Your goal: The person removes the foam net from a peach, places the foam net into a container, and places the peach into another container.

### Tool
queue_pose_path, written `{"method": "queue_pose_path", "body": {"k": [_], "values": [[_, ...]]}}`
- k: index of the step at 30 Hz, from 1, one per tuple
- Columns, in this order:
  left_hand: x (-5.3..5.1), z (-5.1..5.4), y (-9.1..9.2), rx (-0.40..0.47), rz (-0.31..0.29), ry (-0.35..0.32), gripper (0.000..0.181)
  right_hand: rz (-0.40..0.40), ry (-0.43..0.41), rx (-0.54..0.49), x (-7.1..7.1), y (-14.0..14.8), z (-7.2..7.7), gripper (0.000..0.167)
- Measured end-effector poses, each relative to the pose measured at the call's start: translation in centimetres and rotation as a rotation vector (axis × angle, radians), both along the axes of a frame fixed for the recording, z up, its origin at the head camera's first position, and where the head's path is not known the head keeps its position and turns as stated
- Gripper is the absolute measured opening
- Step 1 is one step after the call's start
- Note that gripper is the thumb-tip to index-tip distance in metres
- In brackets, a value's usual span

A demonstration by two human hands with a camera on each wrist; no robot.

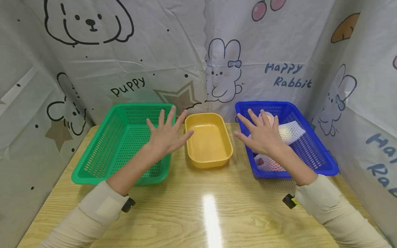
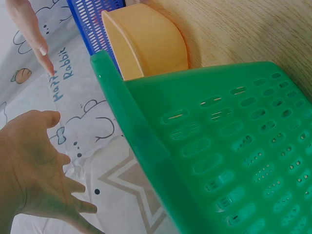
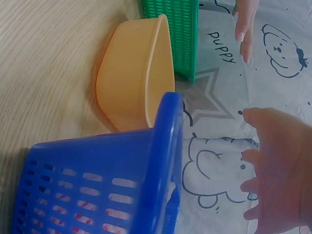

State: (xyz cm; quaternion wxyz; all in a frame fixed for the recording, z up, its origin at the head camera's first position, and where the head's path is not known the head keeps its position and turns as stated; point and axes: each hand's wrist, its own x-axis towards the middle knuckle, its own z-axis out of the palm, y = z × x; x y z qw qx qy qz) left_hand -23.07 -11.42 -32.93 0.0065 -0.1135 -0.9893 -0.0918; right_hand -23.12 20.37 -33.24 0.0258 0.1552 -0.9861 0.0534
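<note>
My left hand (image 1: 165, 136) hovers over the right side of a green basket (image 1: 90, 165), its fingers spread and holding nothing. Above the left part of a blue basket (image 1: 319, 151), my right hand (image 1: 263, 136) is likewise spread with nothing in it. Inside the blue basket lie several items in foam netting: a pale yellow one in a white net (image 1: 289, 132), a pinkish one (image 1: 269, 119) partly behind the fingers, and a red and pink one (image 1: 268, 163) near the front. A yellow tray (image 1: 209, 162) stands between the baskets, and nothing shows inside it or the green basket.
All three containers stand on a wooden table (image 1: 186, 206). A printed cloth (image 1: 173, 48) hangs behind and along both sides, close to the baskets' outer edges. Light glares off the table's front middle.
</note>
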Motion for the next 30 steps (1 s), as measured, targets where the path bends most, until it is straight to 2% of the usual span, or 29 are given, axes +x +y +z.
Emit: {"method": "queue_pose_path", "body": {"k": [8,11,14,18,20,22,27,30], "values": [[0.2,0.2,-0.1,0.005,-0.014,0.005,0.075,-0.006,0.002,0.0,0.0,0.3,0.0,0.075],[0.6,0.2,0.3,-0.005,-0.047,0.025,0.075,0.009,-0.007,0.011,0.1,0.5,0.0,0.07],[1.1,0.3,1.0,-0.005,-0.133,0.082,0.073,0.039,-0.018,0.023,0.2,0.8,0.0,0.062],[1.8,0.3,2.4,0.012,-0.306,0.205,0.068,0.072,-0.063,-0.002,0.4,1.3,0.0,0.052],[2.2,0.2,3.2,0.025,-0.375,0.238,0.068,0.085,-0.095,-0.028,0.4,1.6,-0.1,0.051],[2.5,0.2,3.9,0.028,-0.424,0.237,0.069,0.101,-0.12,-0.057,0.5,1.9,-0.3,0.049],[3.2,-0.2,5.5,0.002,-0.52,0.185,0.07,0.165,-0.146,-0.111,0.7,2.7,-0.5,0.045],[3.4,-0.6,6.4,-0.017,-0.594,0.196,0.069,0.223,-0.153,-0.136,0.8,3.2,-0.7,0.042]]}}
